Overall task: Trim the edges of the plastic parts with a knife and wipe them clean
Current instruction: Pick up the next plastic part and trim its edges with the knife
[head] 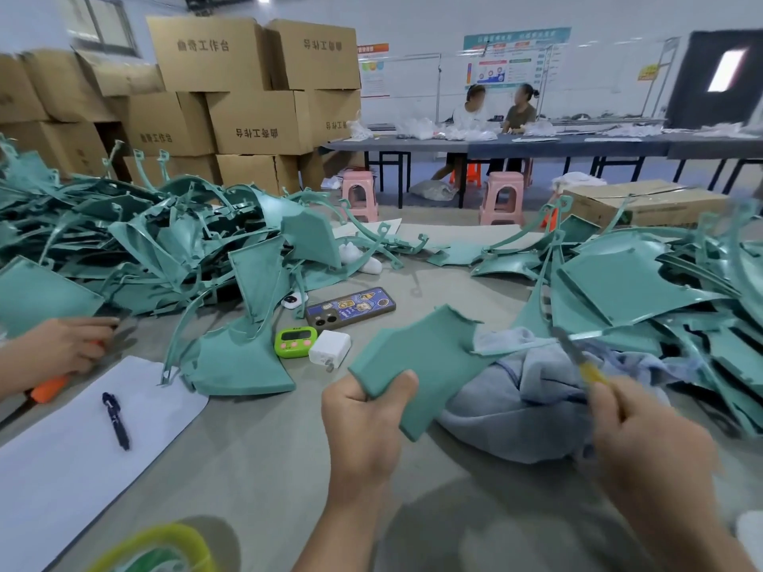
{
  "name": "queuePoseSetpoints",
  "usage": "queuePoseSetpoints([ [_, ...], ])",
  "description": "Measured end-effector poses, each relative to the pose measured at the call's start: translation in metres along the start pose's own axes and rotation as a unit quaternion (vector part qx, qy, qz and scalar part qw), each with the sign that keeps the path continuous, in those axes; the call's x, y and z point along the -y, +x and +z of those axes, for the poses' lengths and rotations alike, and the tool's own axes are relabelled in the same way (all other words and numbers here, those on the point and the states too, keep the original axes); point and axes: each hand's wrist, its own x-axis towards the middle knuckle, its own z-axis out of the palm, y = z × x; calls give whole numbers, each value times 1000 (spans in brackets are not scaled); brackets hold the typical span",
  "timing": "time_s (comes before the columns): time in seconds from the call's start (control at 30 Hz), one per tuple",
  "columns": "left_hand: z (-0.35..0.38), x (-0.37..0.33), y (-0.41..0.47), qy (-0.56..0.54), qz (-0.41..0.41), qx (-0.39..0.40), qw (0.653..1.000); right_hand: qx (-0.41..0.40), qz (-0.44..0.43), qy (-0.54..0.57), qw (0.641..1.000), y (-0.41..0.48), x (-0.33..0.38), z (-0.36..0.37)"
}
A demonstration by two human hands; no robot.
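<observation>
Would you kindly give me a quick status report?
Left hand grips green plastic part. Right hand holds knife, blade off the part. Grey cloth beneath.

Bare forearms, no sleeves or gloves

I see a grey table. A phone lies near its middle, and I place everything else from it. Just in front of the phone sit a green timer and a white charger. Left of it a large heap of teal parts covers the table; right of it lies a second heap. In front and to the right rests a grey cloth. Far front left lies white paper with a pen on top.
</observation>
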Motion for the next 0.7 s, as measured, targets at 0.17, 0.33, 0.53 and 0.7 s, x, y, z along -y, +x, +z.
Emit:
queuePoseSetpoints([
  [0.17,-2,1,4,24,16,-42,999,-71,-15,42,996,-4,1,-14],
  [0.33,2,-2,-2,-5,7,-28,1000,-58,-115,44,991,-16,15,1],
  [0.53,4,-1,-1,-12,-18,-27,999,-79,-60,40,994,-4,-6,-3],
  [0.7,3,1,0,-48,-39,-34,998,-59,-90,41,993,-8,-1,6],
])
